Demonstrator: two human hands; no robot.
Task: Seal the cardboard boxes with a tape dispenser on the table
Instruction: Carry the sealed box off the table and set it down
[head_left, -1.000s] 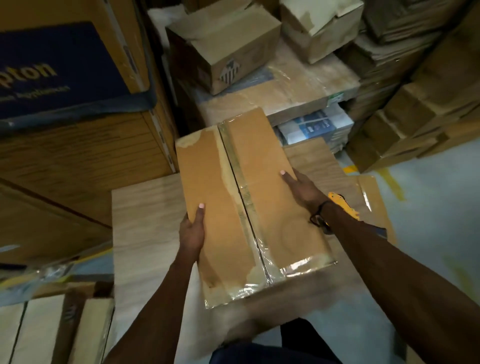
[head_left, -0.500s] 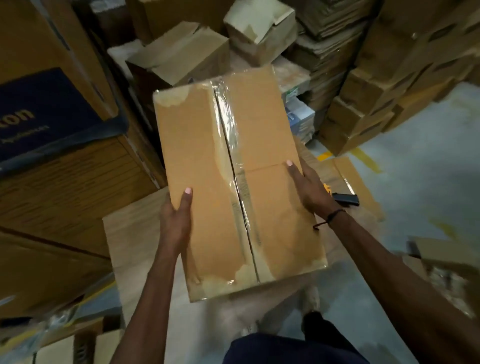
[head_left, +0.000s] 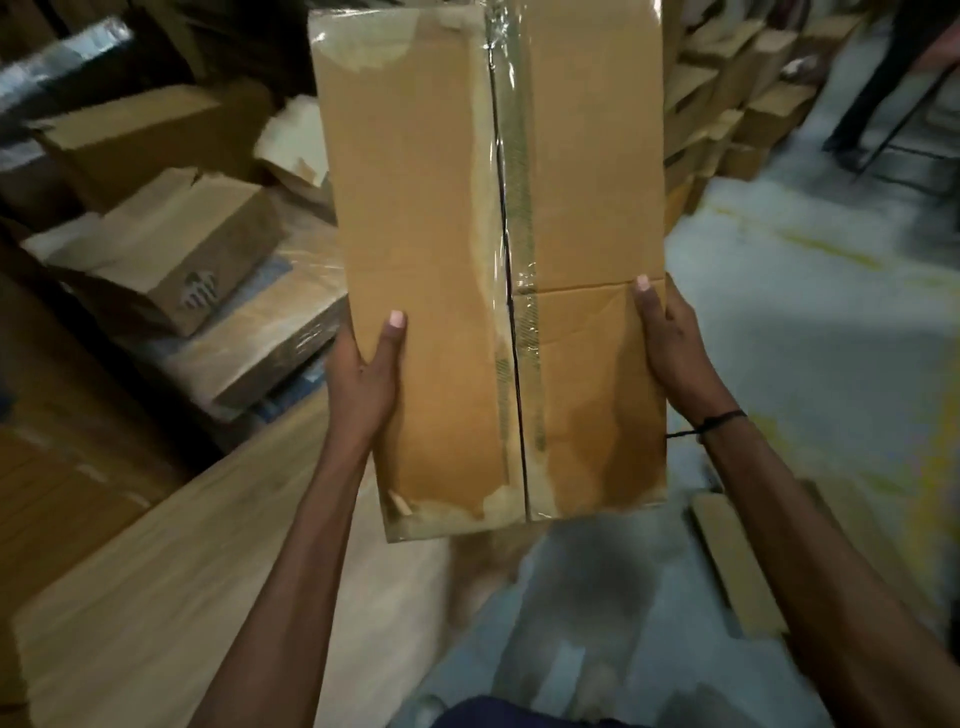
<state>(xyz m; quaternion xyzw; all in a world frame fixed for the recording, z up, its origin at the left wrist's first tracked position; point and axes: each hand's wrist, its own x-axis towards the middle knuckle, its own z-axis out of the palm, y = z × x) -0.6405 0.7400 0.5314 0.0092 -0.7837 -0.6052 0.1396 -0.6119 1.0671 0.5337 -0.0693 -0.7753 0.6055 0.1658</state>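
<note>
A long brown cardboard box (head_left: 431, 249) is held up in the air in front of me, its centre seam covered by a strip of clear tape. My left hand (head_left: 369, 384) grips its left edge, thumb on top. My right hand (head_left: 670, 348) grips the right edge, thumb on the top face, a black cord on the wrist. The wooden table (head_left: 171, 582) lies below and to the left, away from the box. No tape dispenser is in view.
Open and stacked cardboard boxes (head_left: 176, 244) crowd the left and back. More stacked boxes (head_left: 743, 109) stand at the right rear. A flat piece of cardboard (head_left: 737, 561) lies on the grey floor. A person's legs (head_left: 878, 88) stand at the far right.
Both hands have lifted the taped box off the table and swung it up and to the right. The view has turned right, and the yellow tool on the table has dropped out of sight.
</note>
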